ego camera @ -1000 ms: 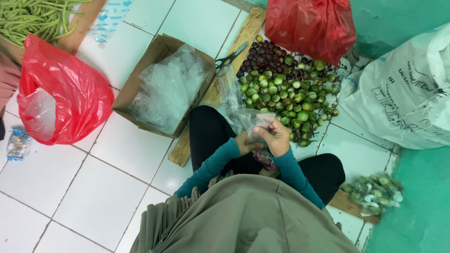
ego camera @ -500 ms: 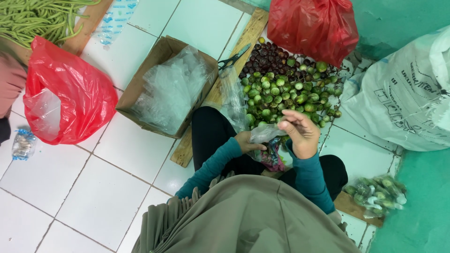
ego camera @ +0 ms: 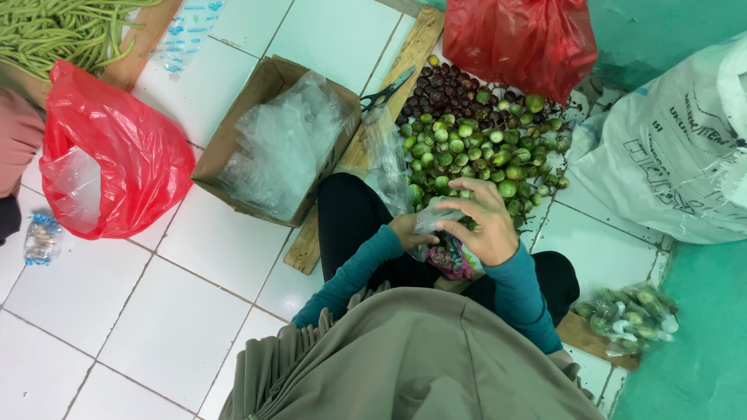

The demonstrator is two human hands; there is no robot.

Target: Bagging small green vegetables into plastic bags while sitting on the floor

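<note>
White tiled floor (ego camera: 156, 311): our left hand (ego camera: 406, 232) and right hand (ego camera: 484, 225) pinch one clear bag (ego camera: 433, 218) (fruit pile (ego camera: 475, 140) just ahead, right hand nearer).

A person sits on a tiled floor (ego camera: 156, 311), both hands before the lap: the left hand (ego camera: 406, 231) and right hand (ego camera: 482, 225) meet on a clear plastic bag (ego camera: 436, 216). Just beyond them lies a heap of small round eggplants (ego camera: 475, 140), with a tied plastic bag (ego camera: 521, 39) behind it and a woven sack (ego camera: 669, 148) to its right. A wooden plank (ego camera: 366, 140) runs along the heap's left, scissors (ego camera: 385, 93) on it. Left of the plank stands a cardboard box (ego camera: 233, 132) holding plastic bags (ego camera: 284, 144). Farther left rests another filled plastic bag (ego camera: 117, 155); long beans (ego camera: 54, 31) lie at the floor's far left corner.
</note>
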